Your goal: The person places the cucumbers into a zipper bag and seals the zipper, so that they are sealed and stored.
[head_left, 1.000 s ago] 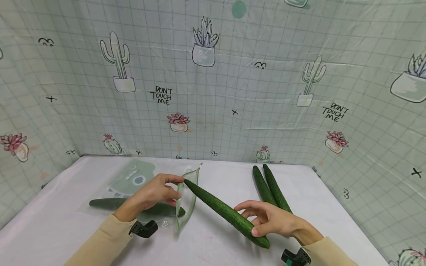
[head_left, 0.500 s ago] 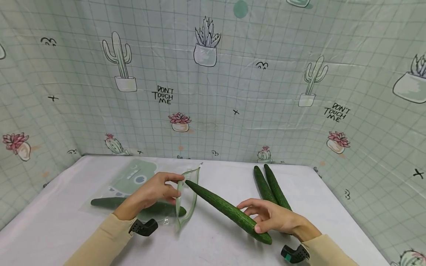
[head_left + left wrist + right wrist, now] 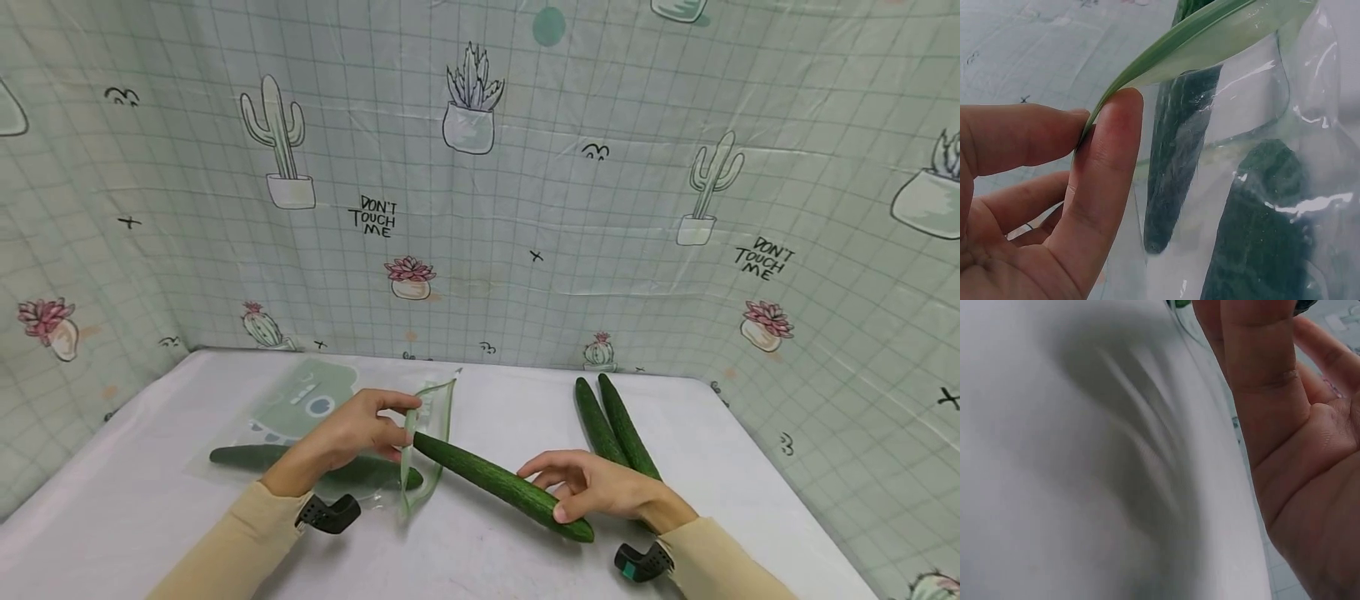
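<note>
Between thumb and index finger my left hand (image 3: 358,432) pinches the green zip edge of a clear plastic bag (image 3: 1313,75), whose mouth gapes toward the right. A cucumber (image 3: 247,456) lies inside the bag, partly behind the left wrist. My right hand (image 3: 603,486) grips a second cucumber (image 3: 491,477) near its thicker end. Its narrow tip reaches into the bag's mouth; the left wrist view shows that tip (image 3: 1175,169) through the clear film, beside the bagged cucumber (image 3: 1263,225). Only part of the right hand (image 3: 1297,412) shows in the right wrist view.
Two more cucumbers (image 3: 596,425) (image 3: 630,433) lie side by side on the white table (image 3: 517,392), behind the right hand. A printed pale green character with an eye (image 3: 311,400) decorates the bag's far side. A cactus-patterned cloth (image 3: 525,208) hangs round the table's back and sides.
My right hand has moved slightly left, and the held cucumber's tip has gone lower and into the bag's mouth. The left hand keeps its pinch on the bag's edge.
</note>
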### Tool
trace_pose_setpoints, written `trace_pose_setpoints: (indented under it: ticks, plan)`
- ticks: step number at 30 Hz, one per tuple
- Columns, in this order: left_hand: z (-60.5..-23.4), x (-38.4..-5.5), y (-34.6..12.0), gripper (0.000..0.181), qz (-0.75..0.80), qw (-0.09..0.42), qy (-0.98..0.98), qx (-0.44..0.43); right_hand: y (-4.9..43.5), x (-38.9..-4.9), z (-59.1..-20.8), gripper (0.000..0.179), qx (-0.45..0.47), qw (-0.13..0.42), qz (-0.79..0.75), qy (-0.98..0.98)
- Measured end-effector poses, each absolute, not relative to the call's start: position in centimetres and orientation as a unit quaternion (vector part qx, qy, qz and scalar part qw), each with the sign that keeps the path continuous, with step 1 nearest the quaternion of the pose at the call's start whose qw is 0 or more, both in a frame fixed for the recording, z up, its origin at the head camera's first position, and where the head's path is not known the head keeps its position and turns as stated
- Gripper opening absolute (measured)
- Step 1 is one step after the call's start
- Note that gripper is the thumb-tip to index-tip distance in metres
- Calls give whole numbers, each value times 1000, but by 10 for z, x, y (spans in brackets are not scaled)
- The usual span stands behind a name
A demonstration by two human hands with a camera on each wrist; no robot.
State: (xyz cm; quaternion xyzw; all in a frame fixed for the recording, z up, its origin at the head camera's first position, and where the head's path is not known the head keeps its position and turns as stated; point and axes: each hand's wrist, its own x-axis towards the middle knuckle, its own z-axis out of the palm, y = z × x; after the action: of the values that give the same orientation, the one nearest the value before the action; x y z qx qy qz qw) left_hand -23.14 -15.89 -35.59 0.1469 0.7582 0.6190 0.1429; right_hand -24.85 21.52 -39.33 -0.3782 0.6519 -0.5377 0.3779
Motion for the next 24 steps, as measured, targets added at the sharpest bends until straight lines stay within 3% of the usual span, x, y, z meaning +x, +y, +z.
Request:
trace_pose_setpoints:
  ticks: [24]
  plan:
    - [-357, -231, -159, 61, 617, 149, 758, 149, 137, -296, -395, 50, -388, 351, -459, 718]
